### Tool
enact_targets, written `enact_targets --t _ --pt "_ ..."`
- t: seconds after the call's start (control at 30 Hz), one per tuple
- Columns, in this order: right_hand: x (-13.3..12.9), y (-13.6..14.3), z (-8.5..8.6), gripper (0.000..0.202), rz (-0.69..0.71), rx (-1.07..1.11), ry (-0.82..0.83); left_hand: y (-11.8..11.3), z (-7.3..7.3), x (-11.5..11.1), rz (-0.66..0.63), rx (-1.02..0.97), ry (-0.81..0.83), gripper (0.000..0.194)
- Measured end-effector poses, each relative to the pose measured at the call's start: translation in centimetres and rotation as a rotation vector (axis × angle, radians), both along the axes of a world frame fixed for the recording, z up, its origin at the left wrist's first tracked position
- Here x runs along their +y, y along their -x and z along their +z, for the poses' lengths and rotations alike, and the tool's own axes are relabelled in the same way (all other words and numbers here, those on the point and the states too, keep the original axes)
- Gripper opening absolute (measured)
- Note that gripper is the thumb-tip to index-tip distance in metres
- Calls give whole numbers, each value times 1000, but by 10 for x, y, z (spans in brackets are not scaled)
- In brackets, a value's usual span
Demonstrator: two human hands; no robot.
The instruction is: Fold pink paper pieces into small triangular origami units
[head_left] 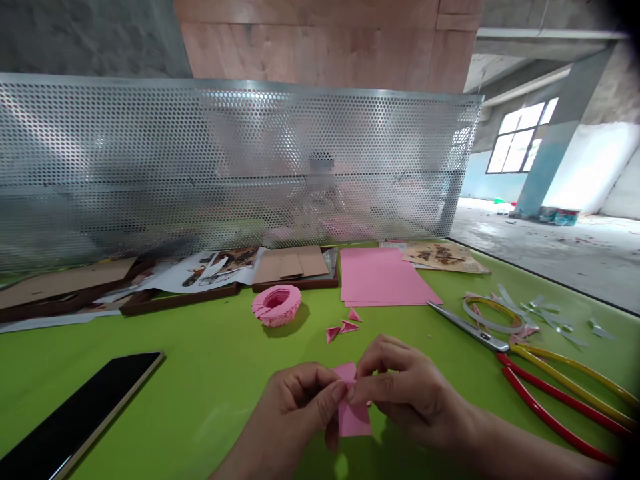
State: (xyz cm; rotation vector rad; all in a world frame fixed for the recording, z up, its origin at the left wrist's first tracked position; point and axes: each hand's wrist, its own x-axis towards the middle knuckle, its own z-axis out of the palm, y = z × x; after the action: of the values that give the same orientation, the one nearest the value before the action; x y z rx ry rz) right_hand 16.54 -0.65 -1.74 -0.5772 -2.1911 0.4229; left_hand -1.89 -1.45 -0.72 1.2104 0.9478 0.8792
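Note:
A small pink paper strip (355, 421) is held between both hands at the bottom centre, just above the green table. My left hand (305, 403) pinches its left edge between thumb and fingers. On the other side, my right hand (407, 387) grips the strip near its middle, with thumb and fingertips close to the left thumb. Beyond the hands lie a few small folded pink triangles (349, 326). A round pink ring of folded paper (277, 305) sits farther back to the left. Behind the triangles rests a stack of pink sheets (383, 277).
Scissors (500, 345) with red and yellow handles lie at the right, beside a tape roll (493, 313) and clear scraps (555, 317). A black phone (85, 413) is at the left. Brown frames (180, 301) and a perforated metal panel (240, 167) stand behind.

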Motion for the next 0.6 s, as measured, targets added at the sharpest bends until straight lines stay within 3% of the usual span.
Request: enact_targets --t 0.2,0.43,0.6 --pt "0 2 0 23 25 77 115 -1 0 1 2 31 22 19" --pt "-2 1 -2 28 20 69 107 -1 4 -2 55 54 -19 20" --pt "-7 4 -2 24 -167 187 398 -3 1 -5 130 176 -181 18"
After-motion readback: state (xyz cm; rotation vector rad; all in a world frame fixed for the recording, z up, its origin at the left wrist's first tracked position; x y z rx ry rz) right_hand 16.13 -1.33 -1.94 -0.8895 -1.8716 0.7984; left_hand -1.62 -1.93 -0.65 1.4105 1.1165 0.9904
